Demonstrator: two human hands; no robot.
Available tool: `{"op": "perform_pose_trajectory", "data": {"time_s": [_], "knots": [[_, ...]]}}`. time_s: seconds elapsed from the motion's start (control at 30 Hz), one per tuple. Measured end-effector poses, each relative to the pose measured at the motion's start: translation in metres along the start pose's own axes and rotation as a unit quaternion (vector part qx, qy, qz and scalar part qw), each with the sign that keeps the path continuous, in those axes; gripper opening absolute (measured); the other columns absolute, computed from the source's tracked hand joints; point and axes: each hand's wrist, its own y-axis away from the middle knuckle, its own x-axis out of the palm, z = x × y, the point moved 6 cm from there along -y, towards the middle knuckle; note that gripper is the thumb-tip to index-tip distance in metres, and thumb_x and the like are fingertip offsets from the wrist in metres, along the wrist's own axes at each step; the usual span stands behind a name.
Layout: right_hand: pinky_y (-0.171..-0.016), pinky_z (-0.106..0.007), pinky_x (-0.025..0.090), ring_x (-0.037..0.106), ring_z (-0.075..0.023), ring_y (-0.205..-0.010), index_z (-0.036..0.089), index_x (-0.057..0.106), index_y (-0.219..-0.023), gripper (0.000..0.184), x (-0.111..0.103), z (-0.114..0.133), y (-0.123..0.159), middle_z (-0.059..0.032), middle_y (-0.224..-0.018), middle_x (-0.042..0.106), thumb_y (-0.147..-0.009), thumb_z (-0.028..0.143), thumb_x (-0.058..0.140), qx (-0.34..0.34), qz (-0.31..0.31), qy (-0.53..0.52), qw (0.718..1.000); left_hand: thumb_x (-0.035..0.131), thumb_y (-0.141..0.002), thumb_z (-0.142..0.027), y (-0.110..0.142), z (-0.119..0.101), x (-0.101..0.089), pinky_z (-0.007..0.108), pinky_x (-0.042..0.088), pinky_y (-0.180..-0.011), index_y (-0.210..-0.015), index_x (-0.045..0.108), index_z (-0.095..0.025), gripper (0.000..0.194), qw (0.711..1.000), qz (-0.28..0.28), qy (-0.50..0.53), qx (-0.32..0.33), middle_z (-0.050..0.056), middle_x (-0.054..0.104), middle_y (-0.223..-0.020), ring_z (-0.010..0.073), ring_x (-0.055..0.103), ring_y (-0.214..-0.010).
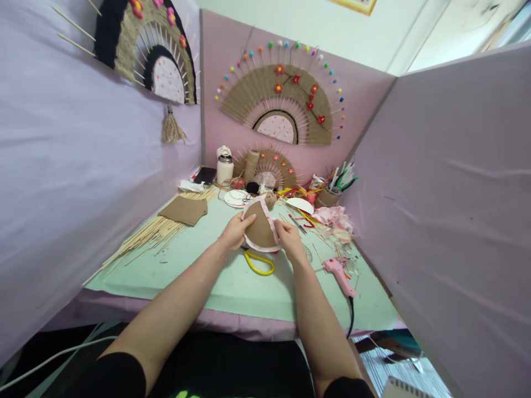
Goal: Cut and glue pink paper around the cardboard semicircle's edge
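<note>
Between my hands, above the table, is a half-round cardboard piece (261,225) with a pale pink fabric edge folded round its rim. My left hand (235,229) grips its left side, thumb lying on the brown face. On the right side, my right hand (288,236) pinches the fabric-covered edge. Just below the piece, the yellow handle of a tool (260,264) shows on the table; its other end is hidden. A pink glue gun (339,275) lies to the right of my right forearm, its black cord running off the table's front edge.
Thin wooden sticks (143,239) and a brown cardboard sheet (185,210) lie at left. Along the back stand a white bottle (224,168), a twine spool (251,166) and a tool holder (329,197). Fabric scraps (335,218) lie at right. Decorated fans (244,91) hang on the walls.
</note>
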Motion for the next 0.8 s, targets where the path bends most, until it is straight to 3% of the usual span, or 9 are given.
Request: {"op": "perform_pose_trajectory", "data": {"time_s": [0.2,0.37,0.53,0.8], "knots": [[-0.049,-0.022,0.033,0.046,-0.0125,-0.058,0.013,0.066,-0.069,0.043,0.001,0.003,0.001,-0.0029,-0.062,0.058,-0.071,0.055,0.057,-0.014,-0.038,0.037,0.998,0.076,-0.063,-0.031,0.003,-0.001,0.002,0.032,0.05,-0.075,-0.099,0.063,-0.014,0.042,0.999,0.018,-0.026,-0.026,0.01,0.07,-0.093,0.0192,0.065,-0.079],[-0.051,-0.023,0.031,0.044,-0.0118,-0.057,0.014,0.066,-0.065,0.04,0.006,0.005,0.003,-0.0012,-0.06,0.057,-0.072,0.053,0.059,-0.039,0.025,0.089,0.995,0.076,-0.061,-0.039,0.002,-0.013,-0.008,0.027,0.048,-0.06,-0.089,0.067,-0.015,0.039,0.992,-0.002,-0.122,-0.023,0.008,0.07,-0.082,0.0184,0.064,-0.068],[-0.051,-0.023,0.031,0.044,-0.0115,-0.058,0.015,0.067,-0.068,0.041,0.014,0.007,0.006,-0.001,-0.061,0.057,-0.076,0.052,0.054,-0.053,0.08,0.116,0.989,0.081,-0.052,-0.033,0.003,-0.005,-0.009,0.028,0.047,-0.061,-0.078,0.069,-0.014,0.035,0.982,0.008,-0.184,-0.037,0.007,0.07,-0.074,0.0188,0.063,-0.064],[-0.05,-0.023,0.029,0.042,-0.0116,-0.056,0.015,0.065,-0.061,0.04,0.015,0.006,0.005,-0.0007,-0.056,0.054,-0.076,0.051,0.055,-0.06,0.059,0.137,0.987,0.08,-0.052,-0.031,0.002,0.002,-0.005,0.028,0.045,-0.063,-0.076,0.07,-0.014,0.031,0.984,-0.008,-0.178,-0.003,0.007,0.069,-0.073,0.0179,0.062,-0.064]]}}
